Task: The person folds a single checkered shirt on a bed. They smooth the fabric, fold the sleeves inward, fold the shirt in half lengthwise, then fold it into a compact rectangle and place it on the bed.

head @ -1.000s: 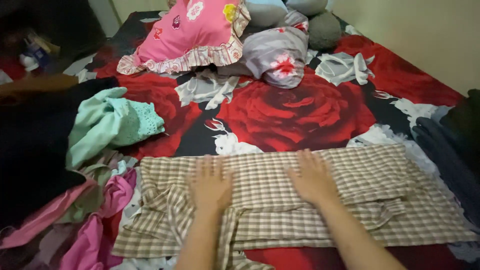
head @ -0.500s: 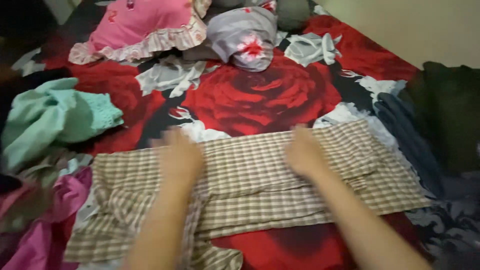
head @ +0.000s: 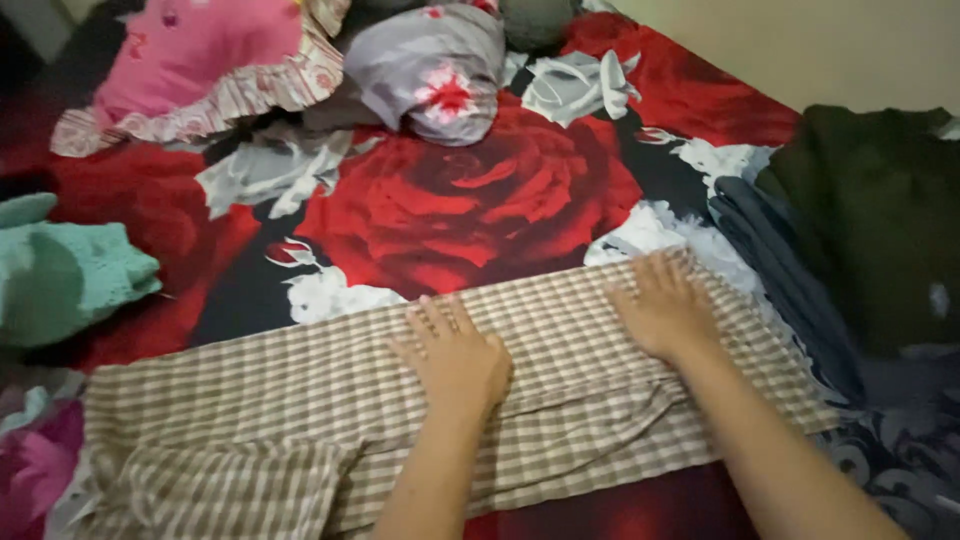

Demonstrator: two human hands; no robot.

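A beige checked garment (head: 270, 400) lies folded in a long strip across the red rose-print bedsheet (head: 470, 200). My left hand (head: 455, 355) presses flat on its middle, fingers spread. My right hand (head: 665, 310) lies flat near the garment's right end, close to its far edge. Neither hand grips the cloth; both rest palm down on it.
A stack of dark folded clothes (head: 860, 230) sits at the right. A mint-green garment (head: 60, 275) and pink clothes (head: 35, 465) lie at the left. A pink frilled pillow (head: 200, 60) and a grey flowered pillow (head: 430, 65) are at the far end, by a beige wall.
Both hands slid to the right along the checked garment, and the view swung right, so the dark clothes stack shows more and the left pile less.
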